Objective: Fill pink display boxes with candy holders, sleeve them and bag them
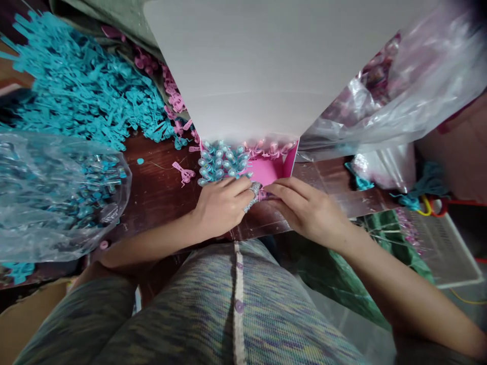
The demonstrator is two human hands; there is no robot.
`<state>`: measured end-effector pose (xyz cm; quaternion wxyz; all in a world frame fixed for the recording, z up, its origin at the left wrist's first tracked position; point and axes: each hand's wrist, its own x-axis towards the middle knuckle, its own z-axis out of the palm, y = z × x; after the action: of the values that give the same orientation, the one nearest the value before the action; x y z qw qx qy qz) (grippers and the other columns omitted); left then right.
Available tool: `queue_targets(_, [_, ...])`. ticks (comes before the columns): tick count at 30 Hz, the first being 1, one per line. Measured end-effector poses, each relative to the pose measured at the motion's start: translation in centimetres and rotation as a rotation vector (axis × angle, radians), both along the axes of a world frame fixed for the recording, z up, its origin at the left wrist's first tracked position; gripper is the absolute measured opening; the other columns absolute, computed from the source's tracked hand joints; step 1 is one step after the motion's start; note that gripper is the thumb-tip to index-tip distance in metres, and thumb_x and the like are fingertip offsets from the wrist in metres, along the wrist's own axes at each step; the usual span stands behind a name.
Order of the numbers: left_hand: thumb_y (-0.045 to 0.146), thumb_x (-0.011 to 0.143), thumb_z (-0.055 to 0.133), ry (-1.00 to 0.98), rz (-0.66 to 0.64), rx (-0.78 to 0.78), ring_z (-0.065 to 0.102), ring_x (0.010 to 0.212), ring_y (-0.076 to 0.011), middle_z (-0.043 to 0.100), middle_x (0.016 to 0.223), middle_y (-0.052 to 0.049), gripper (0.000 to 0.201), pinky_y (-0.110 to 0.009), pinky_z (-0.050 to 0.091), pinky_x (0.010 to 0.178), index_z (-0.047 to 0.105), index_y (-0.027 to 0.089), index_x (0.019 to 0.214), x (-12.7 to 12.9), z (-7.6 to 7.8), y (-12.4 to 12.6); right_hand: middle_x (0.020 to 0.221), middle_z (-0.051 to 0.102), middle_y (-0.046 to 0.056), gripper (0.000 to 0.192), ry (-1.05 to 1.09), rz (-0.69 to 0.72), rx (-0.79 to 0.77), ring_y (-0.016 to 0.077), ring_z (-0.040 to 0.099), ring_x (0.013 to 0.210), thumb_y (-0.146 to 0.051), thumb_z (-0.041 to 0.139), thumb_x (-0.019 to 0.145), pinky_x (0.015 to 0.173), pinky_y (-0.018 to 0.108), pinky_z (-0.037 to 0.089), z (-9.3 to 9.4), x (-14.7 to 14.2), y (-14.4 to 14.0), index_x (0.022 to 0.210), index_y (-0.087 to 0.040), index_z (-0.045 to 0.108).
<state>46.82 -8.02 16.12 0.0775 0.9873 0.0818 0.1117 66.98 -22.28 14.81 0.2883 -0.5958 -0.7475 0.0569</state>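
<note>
Two hands meeting at the near edge of the surface: left hand, wearing a ring, and right hand both pinching a small pink piece, fingertips close for fine control. Just beyond, pink card lying flat, loaded with pale blue beads within easy reach. Teal plastic strips heaped toward far left corner; clear bag at left edge.

Dark reddish-brown wooden table under soft even light, heap of teal plastic strips at upper left, crinkled clear plastic bags at left and upper right, white wire basket at right, green cloth beside it
</note>
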Motion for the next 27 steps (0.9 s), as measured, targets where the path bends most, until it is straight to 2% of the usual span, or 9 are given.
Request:
queue_targets(3, [0.012,0.100,0.055,-0.005,-0.049,0.072,0.068,0.085,-0.0202,0.075,0.102,-0.005,0.019,-0.032,0.051,0.066,0.071,0.017,0.092,0.1,-0.4,0.3,0.100,0.074,0.009,0.020,0.220,0.011,-0.126,0.0183,0.074,0.085,-0.030,0.054,0.111,0.074,0.031,0.064,-0.6,0.3,0.2,0.120,-0.015,0.064])
queue_targets(6, [0.011,0.096,0.056,0.034,-0.076,0.017,0.069,0.084,-0.0192,0.075,0.104,-0.005,0.017,-0.032,0.053,0.067,0.072,0.017,0.093,0.2,-0.4,0.9,0.104,0.076,0.009,0.033,0.265,-0.040,-0.163,0.0172,0.075,0.079,-0.043,0.059,0.109,0.065,0.029,0.062,-0.9,0.4,-0.3,0.127,-0.015,0.061])
queue_targets(8, [0.012,0.095,0.056,0.060,-0.084,-0.028,0.070,0.084,-0.0182,0.075,0.104,-0.005,0.017,-0.031,0.052,0.066,0.072,0.017,0.093,0.3,-0.2,1.3,0.106,0.077,0.009,0.036,0.181,-0.070,-0.130,0.0167,0.075,0.077,-0.044,0.059,0.109,0.061,0.028,0.060,-0.9,0.5,-0.7,0.131,-0.015,0.060])
queue_targets(10, [0.012,0.097,0.055,0.061,-0.096,-0.037,0.070,0.082,-0.0176,0.075,0.103,-0.005,0.018,-0.031,0.052,0.066,0.072,0.017,0.094,0.6,0.0,1.4,0.101,0.078,0.008,0.028,0.025,-0.071,-0.064,0.0167,0.074,0.075,-0.036,0.055,0.111,0.060,0.028,0.058,-0.7,0.6,-0.9,0.128,-0.015,0.062])
queue_targets(15, [0.017,0.102,0.054,0.028,-0.170,0.039,0.068,0.083,-0.0204,0.077,0.104,-0.005,0.018,-0.034,0.050,0.064,0.071,0.017,0.096,1.2,-0.1,1.3,0.085,0.074,0.008,0.022,-0.256,0.019,0.035,0.0195,0.071,0.073,-0.019,0.051,0.110,0.053,0.031,0.051,-0.9,0.6,-0.7,0.125,-0.008,0.064])
queue_targets(19, [0.016,0.102,0.054,0.040,-0.149,-0.043,0.070,0.086,-0.0206,0.077,0.107,-0.006,0.018,-0.033,0.052,0.069,0.070,0.017,0.095,1.3,-0.6,1.6,0.095,0.076,0.009,0.026,-0.003,0.005,-0.064,0.0181,0.073,0.077,-0.030,0.052,0.112,0.060,0.030,0.058,-1.3,0.6,-0.4,0.124,-0.011,0.065])
queue_targets(22, [0.014,0.103,0.052,0.046,-0.068,-0.239,0.071,0.097,-0.0193,0.074,0.113,-0.008,0.018,-0.030,0.055,0.079,0.070,0.016,0.102,1.0,0.1,2.5,0.105,0.078,0.009,0.039,0.245,-0.006,-0.114,0.0185,0.075,0.084,-0.048,0.057,0.109,0.067,0.031,0.061,-0.6,3.2,0.2,0.131,-0.017,0.065])
queue_targets(24, [0.017,0.105,0.051,0.043,0.010,-0.395,0.070,0.101,-0.0179,0.071,0.113,-0.007,0.017,-0.028,0.055,0.084,0.068,0.016,0.103,0.6,0.8,3.4,0.114,0.078,0.010,0.043,0.303,-0.198,-0.078,0.0205,0.075,0.092,-0.055,0.057,0.107,0.076,0.034,0.063,0.3,6.8,1.2,0.133,-0.022,0.065])
queue_targets(27, [0.024,0.106,0.052,0.039,0.112,-0.550,0.065,0.094,-0.0170,0.066,0.102,-0.006,0.018,-0.028,0.053,0.083,0.064,0.017,0.095,0.3,1.7,4.2,0.136,0.073,0.012,0.039,0.177,-0.816,-0.086,0.0208,0.073,0.110,-0.044,0.049,0.111,0.096,0.037,0.060,0.9,13.8,4.3,0.140,-0.023,0.062])
